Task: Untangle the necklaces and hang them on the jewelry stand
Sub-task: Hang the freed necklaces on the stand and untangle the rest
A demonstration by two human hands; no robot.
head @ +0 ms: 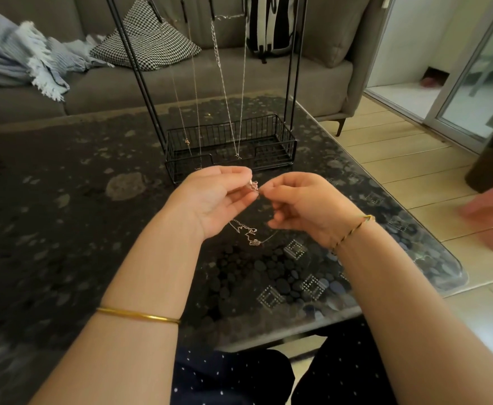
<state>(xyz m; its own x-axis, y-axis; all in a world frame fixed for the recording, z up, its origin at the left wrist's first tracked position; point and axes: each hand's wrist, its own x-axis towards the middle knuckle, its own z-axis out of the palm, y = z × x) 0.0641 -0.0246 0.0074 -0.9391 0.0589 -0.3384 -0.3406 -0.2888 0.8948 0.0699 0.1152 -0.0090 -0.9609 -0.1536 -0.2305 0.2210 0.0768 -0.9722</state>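
Above the table, both hands [257, 197] pinch necklace [253, 185].

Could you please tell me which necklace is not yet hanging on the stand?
The tangled necklace pinched between the left hand and right hand, its loose end trailing below them; the other two chains hang from the black stand behind.

Two hands: left hand [213, 197], right hand [303, 206]. One tangled chain [251, 232], its number of necklaces unclear. One jewelry stand [287, 147] with two hung necklaces: gold necklace [187, 140], silver necklace [216, 48]. Two bracelets: gold bangle [138, 315], twisted bracelet [353, 229]. One table [64, 200], one sofa [93, 95], one cushion [148, 39], one blanket [20, 54]
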